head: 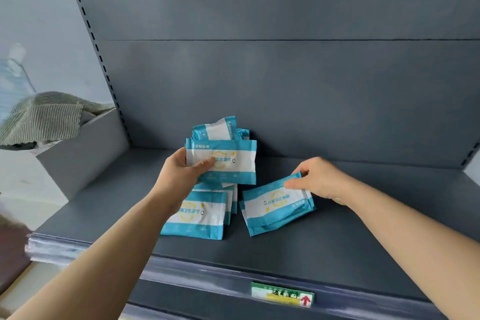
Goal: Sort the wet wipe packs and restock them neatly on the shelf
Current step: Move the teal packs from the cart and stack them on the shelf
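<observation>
Wet wipe packs (200,213) lie on the shelf (337,241). Left hand (181,171) grips one raised pack (233,161); right hand (319,176) pinches a tilted pack (275,205).

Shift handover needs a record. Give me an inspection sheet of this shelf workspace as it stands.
Surface: dark grey shelf, packs bunched at centre.
Job's things: held pack raised before rear packs near the back panel; flat stack below; tilted pack to its right, print upside down.
Clutter: grey box beside the shelf, striped cloth on top.
Hands: left hand grips the held pack; right hand grips the tilted pack's far edge.
Cables: nothing seen.
Surroundings: price label on the shelf's front rail.
</observation>
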Demonstrator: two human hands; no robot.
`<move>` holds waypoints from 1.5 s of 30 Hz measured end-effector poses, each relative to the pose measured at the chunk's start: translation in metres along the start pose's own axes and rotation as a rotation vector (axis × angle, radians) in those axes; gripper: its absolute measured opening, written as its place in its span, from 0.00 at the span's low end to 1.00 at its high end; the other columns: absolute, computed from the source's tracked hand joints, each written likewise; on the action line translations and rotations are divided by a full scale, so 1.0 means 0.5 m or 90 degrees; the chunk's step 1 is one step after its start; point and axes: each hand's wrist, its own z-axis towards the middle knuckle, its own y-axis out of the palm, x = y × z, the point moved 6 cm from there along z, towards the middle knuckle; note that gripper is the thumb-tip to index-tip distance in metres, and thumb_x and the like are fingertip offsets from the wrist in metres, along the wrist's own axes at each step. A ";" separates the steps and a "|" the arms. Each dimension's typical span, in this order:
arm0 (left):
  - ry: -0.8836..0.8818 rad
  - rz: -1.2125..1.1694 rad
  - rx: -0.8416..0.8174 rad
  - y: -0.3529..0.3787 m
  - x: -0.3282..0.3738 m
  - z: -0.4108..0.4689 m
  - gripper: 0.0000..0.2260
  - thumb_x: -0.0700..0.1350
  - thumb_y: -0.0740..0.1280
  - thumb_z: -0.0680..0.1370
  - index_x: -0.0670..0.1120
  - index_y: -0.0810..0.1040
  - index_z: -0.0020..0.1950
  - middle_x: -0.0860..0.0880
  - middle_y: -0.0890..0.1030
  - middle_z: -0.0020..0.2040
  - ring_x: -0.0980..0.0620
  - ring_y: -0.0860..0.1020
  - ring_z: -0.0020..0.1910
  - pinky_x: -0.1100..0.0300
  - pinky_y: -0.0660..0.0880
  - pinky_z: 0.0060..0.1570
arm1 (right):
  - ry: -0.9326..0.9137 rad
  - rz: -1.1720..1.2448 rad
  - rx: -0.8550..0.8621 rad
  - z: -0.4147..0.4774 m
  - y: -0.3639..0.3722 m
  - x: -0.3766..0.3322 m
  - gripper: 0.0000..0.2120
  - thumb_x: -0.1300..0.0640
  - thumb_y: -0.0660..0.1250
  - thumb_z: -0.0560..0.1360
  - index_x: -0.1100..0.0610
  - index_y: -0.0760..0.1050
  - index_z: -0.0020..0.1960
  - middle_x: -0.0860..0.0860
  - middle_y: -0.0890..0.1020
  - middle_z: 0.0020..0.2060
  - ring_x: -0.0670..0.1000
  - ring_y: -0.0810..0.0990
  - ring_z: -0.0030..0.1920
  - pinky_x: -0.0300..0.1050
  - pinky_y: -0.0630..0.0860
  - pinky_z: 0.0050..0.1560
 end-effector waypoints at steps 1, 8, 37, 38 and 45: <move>0.001 -0.005 -0.016 -0.002 -0.002 0.005 0.11 0.41 0.70 0.75 0.44 0.77 0.57 0.48 0.85 0.51 0.48 0.84 0.48 0.49 0.80 0.52 | 0.010 0.006 0.009 -0.005 0.008 0.003 0.09 0.54 0.76 0.68 0.58 0.81 0.44 0.55 0.85 0.41 0.54 0.83 0.45 0.51 0.78 0.47; -0.003 0.019 -0.127 0.000 -0.019 0.007 0.13 0.40 0.70 0.76 0.49 0.75 0.59 0.51 0.85 0.52 0.49 0.84 0.49 0.46 0.80 0.52 | 0.058 -0.024 0.090 -0.041 0.030 0.018 0.16 0.52 0.74 0.70 0.54 0.78 0.57 0.51 0.80 0.51 0.50 0.80 0.51 0.47 0.77 0.56; -0.031 -0.093 -0.200 0.005 0.022 -0.040 0.19 0.52 0.67 0.76 0.41 0.74 0.60 0.43 0.84 0.53 0.44 0.83 0.52 0.48 0.81 0.48 | -0.231 0.086 0.095 -0.072 0.006 -0.227 0.06 0.60 0.67 0.76 0.55 0.81 0.52 0.47 0.84 0.44 0.42 0.83 0.45 0.38 0.79 0.47; -0.007 -0.048 -0.215 0.005 0.027 -0.045 0.20 0.49 0.70 0.73 0.40 0.74 0.60 0.44 0.84 0.53 0.45 0.83 0.52 0.50 0.82 0.48 | -0.239 0.078 0.082 -0.074 0.020 -0.236 0.07 0.60 0.68 0.76 0.56 0.82 0.53 0.47 0.84 0.44 0.43 0.83 0.45 0.39 0.80 0.48; -0.016 0.134 -0.166 -0.090 -0.018 -0.046 0.19 0.43 0.75 0.69 0.40 0.74 0.55 0.48 0.85 0.49 0.48 0.85 0.45 0.48 0.81 0.47 | -0.104 -0.078 -0.017 -0.079 0.052 -0.146 0.16 0.59 0.72 0.73 0.56 0.78 0.60 0.49 0.82 0.54 0.48 0.80 0.56 0.41 0.74 0.61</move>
